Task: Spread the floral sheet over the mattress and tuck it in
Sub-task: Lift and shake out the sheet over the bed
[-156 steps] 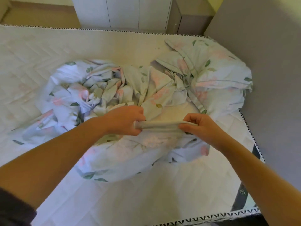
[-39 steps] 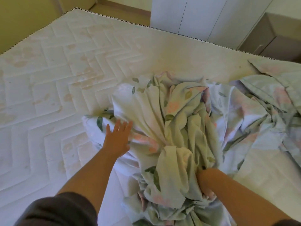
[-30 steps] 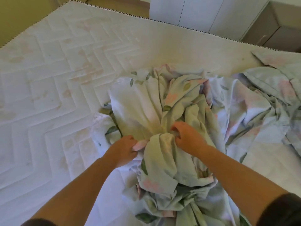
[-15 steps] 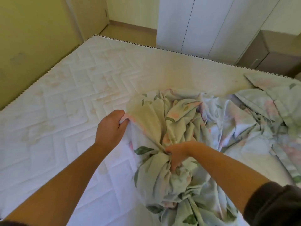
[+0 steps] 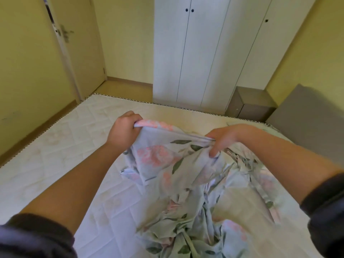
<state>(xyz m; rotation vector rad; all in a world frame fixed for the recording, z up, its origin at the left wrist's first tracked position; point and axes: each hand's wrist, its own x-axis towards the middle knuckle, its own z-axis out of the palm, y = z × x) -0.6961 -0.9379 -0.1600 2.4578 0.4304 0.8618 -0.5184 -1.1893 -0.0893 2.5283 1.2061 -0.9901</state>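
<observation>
Here, the left hand (image 5: pixel 124 128) and the right hand (image 5: pixel 224 139) are each gripping an edge of the crumpled pale floral cotton sheet (image 5: pixel 178 175), fingers curled tight around the cloth, holding it lifted above the white quilted mattress (image 5: pixel 61 146), its lower folds trailing down between the forearms.

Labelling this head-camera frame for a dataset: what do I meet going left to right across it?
From the left: door → left hand → right hand → grey panel. Both hands grip the floral sheet.
</observation>
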